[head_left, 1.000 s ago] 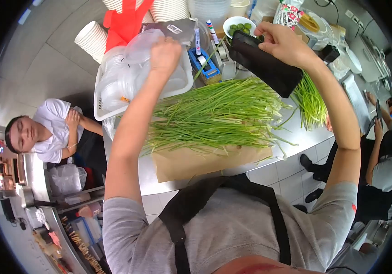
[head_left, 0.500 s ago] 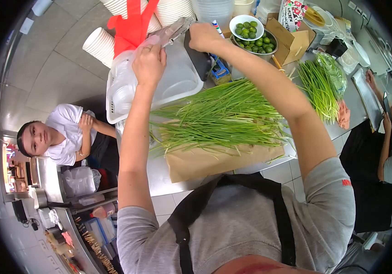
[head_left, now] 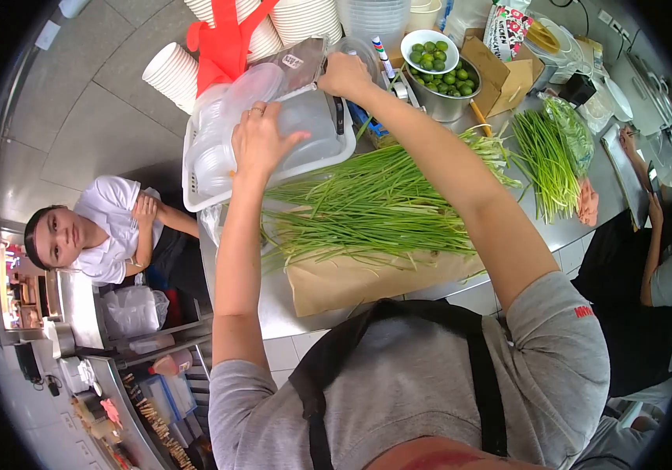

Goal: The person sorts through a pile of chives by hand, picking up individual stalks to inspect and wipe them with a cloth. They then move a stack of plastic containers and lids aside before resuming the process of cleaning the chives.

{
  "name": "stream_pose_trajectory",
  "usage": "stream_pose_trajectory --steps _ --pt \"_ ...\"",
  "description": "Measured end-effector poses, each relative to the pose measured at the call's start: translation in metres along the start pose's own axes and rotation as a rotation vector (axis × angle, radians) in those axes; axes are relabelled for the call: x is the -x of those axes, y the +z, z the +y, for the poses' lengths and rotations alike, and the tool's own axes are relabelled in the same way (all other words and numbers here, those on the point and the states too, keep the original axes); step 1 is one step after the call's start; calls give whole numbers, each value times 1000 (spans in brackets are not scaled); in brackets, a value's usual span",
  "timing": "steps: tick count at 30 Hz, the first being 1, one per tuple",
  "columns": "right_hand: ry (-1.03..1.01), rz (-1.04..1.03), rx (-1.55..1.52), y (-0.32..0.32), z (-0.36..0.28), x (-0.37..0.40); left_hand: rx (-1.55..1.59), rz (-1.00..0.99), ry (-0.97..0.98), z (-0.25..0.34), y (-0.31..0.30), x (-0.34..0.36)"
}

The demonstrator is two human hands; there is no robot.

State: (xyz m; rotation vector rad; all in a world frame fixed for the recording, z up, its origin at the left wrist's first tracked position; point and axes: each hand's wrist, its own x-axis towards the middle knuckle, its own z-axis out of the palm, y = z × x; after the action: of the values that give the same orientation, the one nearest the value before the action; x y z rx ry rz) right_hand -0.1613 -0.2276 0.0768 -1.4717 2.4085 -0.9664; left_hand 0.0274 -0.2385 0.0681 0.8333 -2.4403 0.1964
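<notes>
My left hand [head_left: 260, 141] is over the white plastic basket [head_left: 304, 166], its fingers spread and thumb out. Round clear plastic lids [head_left: 254, 84] lie in the basket, close to its fingertips. My right hand [head_left: 345, 76] is closed at the basket's far right corner; what its fingers hold, if anything, is hidden. Beside that hand, a clear plastic packet [head_left: 293, 60] with a small white label lies behind the basket. A dark strip [head_left: 340, 116] shows at the basket's right side. Long green chives [head_left: 383, 205] lie on brown paper [head_left: 375, 282] below my right forearm.
Stacked white cups [head_left: 171, 77] and a red bag [head_left: 222, 51] are at the back left. Limes fill a white bowl [head_left: 432, 39] and a metal pot [head_left: 449, 106]. A person [head_left: 105, 231] with folded arms is at the left; another person's hands [head_left: 654, 207] are at the right.
My left hand has let go of the clear packet and opened, shifting slightly down. My right hand has moved slightly down. The packet now lies behind the basket, its label showing.
</notes>
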Motion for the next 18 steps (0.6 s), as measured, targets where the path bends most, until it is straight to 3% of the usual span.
stream_pose_trajectory --steps 8,10,14,16,18 --pt "72 -61 97 -9 -15 10 54 -72 -74 -4 3 -1" --pt "65 -51 89 -9 -16 13 69 -270 -99 -9 -5 -8" --pt "40 -11 65 8 -12 20 114 -253 -163 -16 -29 -26" --pt "55 -8 77 22 -5 26 68 -421 -160 -14 -40 -31" --pt "71 -2 87 29 3 27 98 -452 -151 -14 -42 -30"
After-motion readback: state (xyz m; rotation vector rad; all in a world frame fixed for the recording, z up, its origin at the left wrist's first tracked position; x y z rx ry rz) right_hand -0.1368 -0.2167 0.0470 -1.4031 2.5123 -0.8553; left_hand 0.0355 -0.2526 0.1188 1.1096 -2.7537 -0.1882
